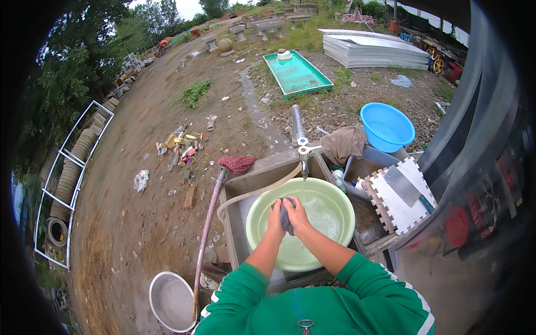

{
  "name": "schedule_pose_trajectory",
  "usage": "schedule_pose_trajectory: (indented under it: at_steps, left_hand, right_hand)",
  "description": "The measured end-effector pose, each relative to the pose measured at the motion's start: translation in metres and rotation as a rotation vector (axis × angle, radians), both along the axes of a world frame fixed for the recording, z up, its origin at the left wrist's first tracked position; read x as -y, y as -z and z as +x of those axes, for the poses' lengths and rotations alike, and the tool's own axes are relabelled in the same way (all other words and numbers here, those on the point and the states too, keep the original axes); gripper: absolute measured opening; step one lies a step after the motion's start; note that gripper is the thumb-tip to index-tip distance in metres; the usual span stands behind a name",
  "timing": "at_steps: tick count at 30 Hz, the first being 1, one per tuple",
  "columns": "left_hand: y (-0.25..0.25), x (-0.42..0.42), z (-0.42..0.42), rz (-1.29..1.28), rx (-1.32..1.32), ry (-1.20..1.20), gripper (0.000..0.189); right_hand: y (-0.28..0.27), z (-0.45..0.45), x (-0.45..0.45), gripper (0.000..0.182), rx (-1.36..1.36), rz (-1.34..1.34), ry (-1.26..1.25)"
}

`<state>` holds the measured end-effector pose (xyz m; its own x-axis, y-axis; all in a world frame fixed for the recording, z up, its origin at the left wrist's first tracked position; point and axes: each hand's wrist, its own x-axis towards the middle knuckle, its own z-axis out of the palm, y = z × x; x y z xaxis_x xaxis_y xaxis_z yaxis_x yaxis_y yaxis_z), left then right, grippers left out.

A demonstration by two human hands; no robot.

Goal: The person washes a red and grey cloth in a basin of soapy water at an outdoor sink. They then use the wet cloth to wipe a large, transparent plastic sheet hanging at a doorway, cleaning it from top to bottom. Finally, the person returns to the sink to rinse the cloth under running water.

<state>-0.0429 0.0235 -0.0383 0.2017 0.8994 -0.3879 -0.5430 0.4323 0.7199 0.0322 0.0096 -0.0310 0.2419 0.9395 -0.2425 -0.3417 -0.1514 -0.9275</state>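
A dark grey wet cloth (285, 217) is squeezed between my left hand (276, 215) and my right hand (296, 214), both with fingers closed round it. They are above a pale green plastic basin (347, 213) holding some cloudy water. The basin sits in a stone or concrete sink (228, 236). Over its far rim stands a metal tap (304, 157) with a white lever, and a thin trickle seems to fall from its spout. A beige hose (255, 191) curves from near the tap over the sink's left side.
A cleaver (402, 186) lies on white foam mats (408, 222) at the right. Behind them are a grey-blue plastic bin (351, 184), a brown cloth (345, 144) and a blue basin (387, 127). A long wooden pole (205, 238) leans at the sink's left, by a metal bowl (171, 299).
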Motion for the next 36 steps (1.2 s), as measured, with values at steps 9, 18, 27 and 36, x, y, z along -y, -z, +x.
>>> schedule_pose_trajectory:
  at_steps: [9,18,27,36]
  left_hand:
    - [-0.069,0.051,0.014,-0.326,0.146,0.123,0.047]
    - [-0.043,0.046,0.007,-0.044,0.305,-0.047,0.036]
    - [-0.031,0.041,-0.001,0.099,0.179,-0.138,0.043]
    - [-0.022,0.033,-0.016,0.185,0.021,-0.107,0.042]
  right_hand:
    - [-0.01,0.01,-0.008,0.02,0.428,0.183,0.232]
    - [-0.002,0.02,-0.023,0.017,0.407,0.207,0.093]
    - [-0.005,0.004,-0.001,0.017,0.254,0.165,-0.091]
    - [-0.002,-0.017,0.026,0.016,0.149,0.234,-0.001]
